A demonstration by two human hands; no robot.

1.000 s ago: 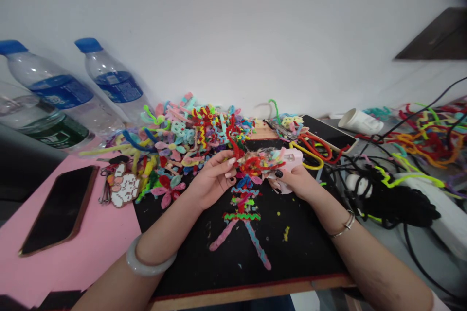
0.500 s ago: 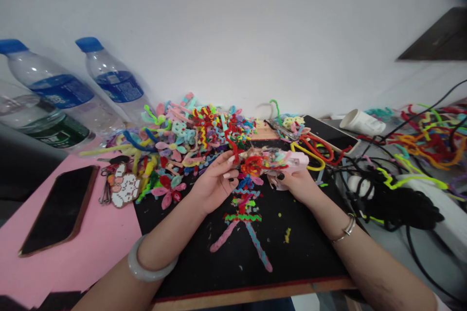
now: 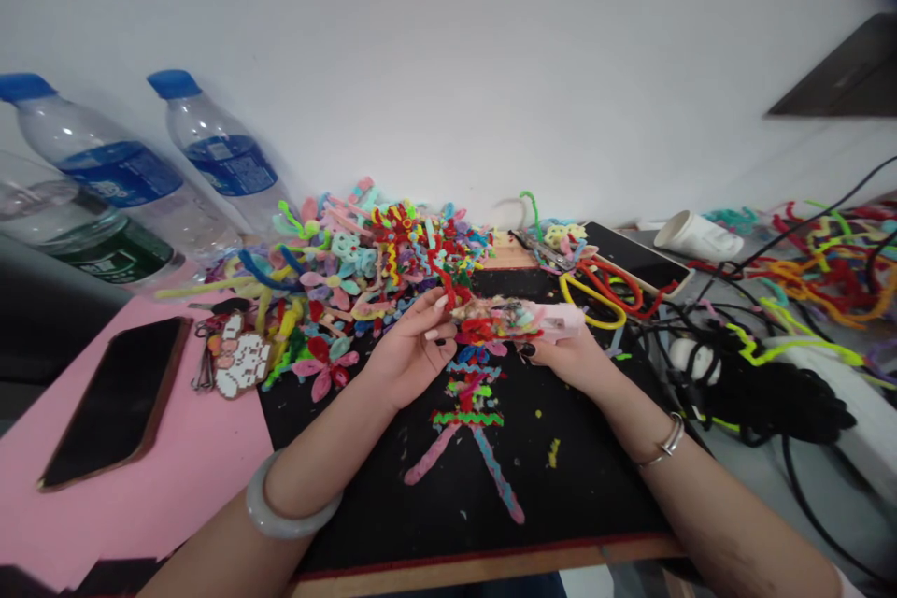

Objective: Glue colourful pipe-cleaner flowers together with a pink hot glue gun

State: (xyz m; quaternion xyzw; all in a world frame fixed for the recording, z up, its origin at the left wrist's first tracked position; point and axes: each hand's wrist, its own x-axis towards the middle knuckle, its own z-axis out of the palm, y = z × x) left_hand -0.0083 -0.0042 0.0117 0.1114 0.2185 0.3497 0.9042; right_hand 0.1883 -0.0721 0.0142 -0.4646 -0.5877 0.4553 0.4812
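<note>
My left hand pinches a red zigzag pipe cleaner above a black board. My right hand is closed round a pink glue gun whose front is crusted with coloured fluff, its tip pointing left at the red piece. Just below both hands a figure of pipe cleaners lies on the board: red, blue and green zigzag rows with a pink and a blue leg. A jade bangle sits on my left wrist, a thin metal one on my right.
A heap of coloured pipe-cleaner shapes lies behind the board. On the pink sheet lie a dark phone and a beaded keyring. Water bottles stand at left. Cables, loose pipe cleaners, a paper cup at right.
The glue gun has tilted lower and flatter, its tip moving left toward the red piece. My left hand stays in place, still pinching the red pipe cleaner.
</note>
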